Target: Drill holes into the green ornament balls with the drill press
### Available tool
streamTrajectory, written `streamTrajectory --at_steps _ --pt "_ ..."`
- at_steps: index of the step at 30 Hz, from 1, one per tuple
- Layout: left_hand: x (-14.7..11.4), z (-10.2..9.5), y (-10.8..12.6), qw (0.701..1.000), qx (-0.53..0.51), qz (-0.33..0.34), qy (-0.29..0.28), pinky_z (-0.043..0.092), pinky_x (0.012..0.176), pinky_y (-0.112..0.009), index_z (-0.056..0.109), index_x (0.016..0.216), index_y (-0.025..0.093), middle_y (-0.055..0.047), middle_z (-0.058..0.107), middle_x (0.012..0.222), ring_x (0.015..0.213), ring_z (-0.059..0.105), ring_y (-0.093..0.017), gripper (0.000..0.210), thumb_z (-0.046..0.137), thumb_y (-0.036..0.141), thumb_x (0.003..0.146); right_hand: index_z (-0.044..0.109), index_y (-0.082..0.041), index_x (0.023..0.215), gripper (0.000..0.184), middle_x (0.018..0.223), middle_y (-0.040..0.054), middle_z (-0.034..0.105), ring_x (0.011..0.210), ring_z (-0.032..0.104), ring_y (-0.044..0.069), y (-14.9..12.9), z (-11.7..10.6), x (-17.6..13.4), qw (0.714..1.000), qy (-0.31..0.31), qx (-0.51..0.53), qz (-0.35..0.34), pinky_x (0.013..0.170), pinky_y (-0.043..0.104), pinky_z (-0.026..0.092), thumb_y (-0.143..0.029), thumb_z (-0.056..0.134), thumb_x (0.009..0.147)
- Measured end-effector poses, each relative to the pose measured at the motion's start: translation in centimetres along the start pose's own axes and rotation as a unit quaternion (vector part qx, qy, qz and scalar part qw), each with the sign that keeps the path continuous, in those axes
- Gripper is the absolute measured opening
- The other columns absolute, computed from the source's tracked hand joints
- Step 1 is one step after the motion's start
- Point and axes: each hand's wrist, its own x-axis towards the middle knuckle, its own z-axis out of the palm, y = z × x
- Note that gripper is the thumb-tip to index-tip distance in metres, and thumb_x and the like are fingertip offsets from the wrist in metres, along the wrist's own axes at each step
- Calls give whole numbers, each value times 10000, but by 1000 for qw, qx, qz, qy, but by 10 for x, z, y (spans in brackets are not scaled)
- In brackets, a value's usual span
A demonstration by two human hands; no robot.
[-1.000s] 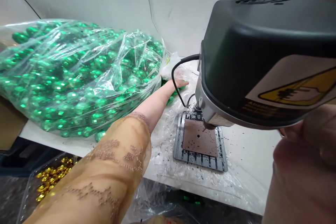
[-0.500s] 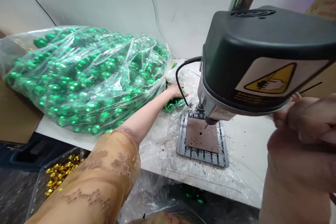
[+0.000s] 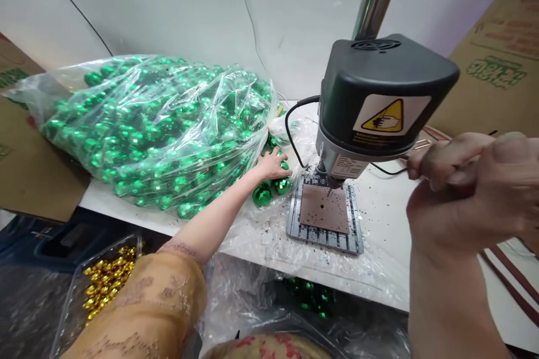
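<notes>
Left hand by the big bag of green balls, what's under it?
Shiny green balls show around the edges of the left hand, with crinkled clear plastic nearby. Whatever lies right under the palm is covered, so I can't tell how many balls are there.

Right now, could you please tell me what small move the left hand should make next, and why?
Perhaps close the left hand around one of the green balls, since that hand lies spread over them beside the plastic bag, with no secure grip clearly visible.

yellow hand-warning triangle on black drill head.
</notes>
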Motion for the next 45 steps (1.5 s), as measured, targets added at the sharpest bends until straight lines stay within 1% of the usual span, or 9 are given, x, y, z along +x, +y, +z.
streamTrajectory --at_steps 3,9,14,17,20,28,32,38,45 --pt "-20 1 -1 1000 5 12 3 401 1109 -629 553 1432 275 -143 234 1682 1418 434 -471 610 569 557 892 201 -182 516 475 402 -85 163 357 361 38 4 -2 1 996 -49 44 -58 368 282 317 -217 589 788" --pt "-55 16 -2 999 -3 16 28 388 1111 -654 438 1533 250 -225 172 1698 1486 362 -498 647 469 579 977 202 -193 527 477 416 -88 217 365 358 35 8 -8 0 994 -59 59 -65 373 259 342 -171 574 825" --pt "-73 29 -5 992 8 38 120 383 1141 -623 291 1612 253 -225 171 1705 1549 275 -451 652 393 528 1031 308 -210 550 396 415 -95 265 356 361 57 10 -8 0 994 -55 68 -62 344 262 328 -220 609 807" --pt "-80 31 -2 975 67 111 179 320 1209 -595 462 1518 204 -203 306 1666 1555 289 -403 530 395 435 1046 318 -211 543 393 413 -98 269 355 358 58 11 -6 0 994 -53 75 -60 347 261 318 -228 615 798" --pt "-90 36 5 958 132 173 189 253 1245 -618 648 1294 165 -193 453 1583 1549 306 -391 447 401 439 1043 321 -207 533 385 429 -99 280 360 364 53 9 -5 -1 995 -49 74 -49 361 260 305 -184 606 791" --pt "-122 66 19 961 141 147 189 323 1194 -647 618 1326 224 -207 457 1579 1481 420 -405 361 546 305 982 375 -202 547 377 438 -85 318 382 404 66 8 -8 -2 993 -71 83 -51 403 260 308 -164 628 824" --pt "-131 71 13 964 64 175 191 435 1126 -551 618 1341 297 -142 564 1473 1339 558 -341 450 577 138 922 381 -199 542 371 426 -76 378 377 421 70 11 -10 -3 993 -65 82 -61 435 272 347 -150 631 811" --pt "-131 58 11 924 -174 126 317 498 1063 -453 700 1168 250 -132 590 1286 1278 564 -301 277 688 290 894 392 -194 535 368 428 -74 388 376 410 65 11 -10 -4 992 -65 89 -58 440 267 351 -133 630 808" --pt "-149 91 31 915 -173 241 273 453 1143 -507 699 1175 229 -164 520 1469 1396 507 -312 296 611 147 905 362 -201 549 389 431 -82 367 378 395 53 11 -11 -4 993 -71 82 -51 432 251 339 -190 651 809"
